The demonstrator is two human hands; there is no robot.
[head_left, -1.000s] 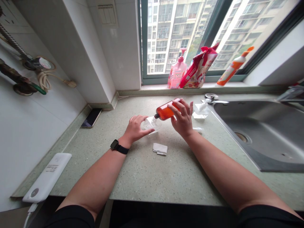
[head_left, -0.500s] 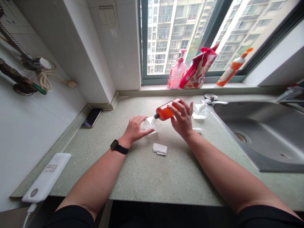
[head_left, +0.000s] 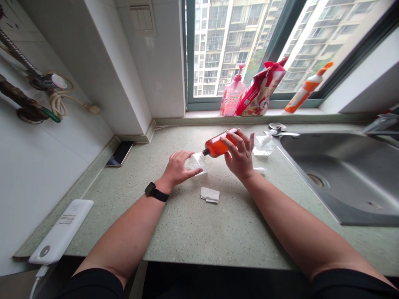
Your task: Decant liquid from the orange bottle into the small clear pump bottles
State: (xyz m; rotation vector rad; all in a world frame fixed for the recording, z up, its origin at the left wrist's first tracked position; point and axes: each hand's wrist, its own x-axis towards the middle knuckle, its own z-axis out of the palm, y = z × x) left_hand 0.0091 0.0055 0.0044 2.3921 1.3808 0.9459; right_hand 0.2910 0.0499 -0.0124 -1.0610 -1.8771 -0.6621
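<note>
Hands unchanged since the earlier frame: right hand point(head_left: 240, 157) gripping orange-filled bottle point(head_left: 219, 144), tilted tip-down at mouth of small clear plastic container point(head_left: 197, 163); left hand point(head_left: 179, 168) closed round container, over speckled countertop point(head_left: 199, 232).

Clear plastic container point(head_left: 195, 164), half hidden

Two hands point(head_left: 178, 169) point(head_left: 239, 157), one bottle point(head_left: 216, 145), one container point(head_left: 197, 162)

Sink point(head_left: 339, 174) set into right of bench point(head_left: 199, 236). Power bank point(head_left: 60, 231) lower left, phone point(head_left: 120, 153) back left, left hand point(head_left: 179, 170) and right hand point(head_left: 240, 155) centre, folded tissue point(head_left: 210, 194) just before them. Pump bottle point(head_left: 232, 95), pouch point(head_left: 260, 89), squeeze bottle point(head_left: 302, 93) on windowsill point(head_left: 199, 114) behind.
</note>
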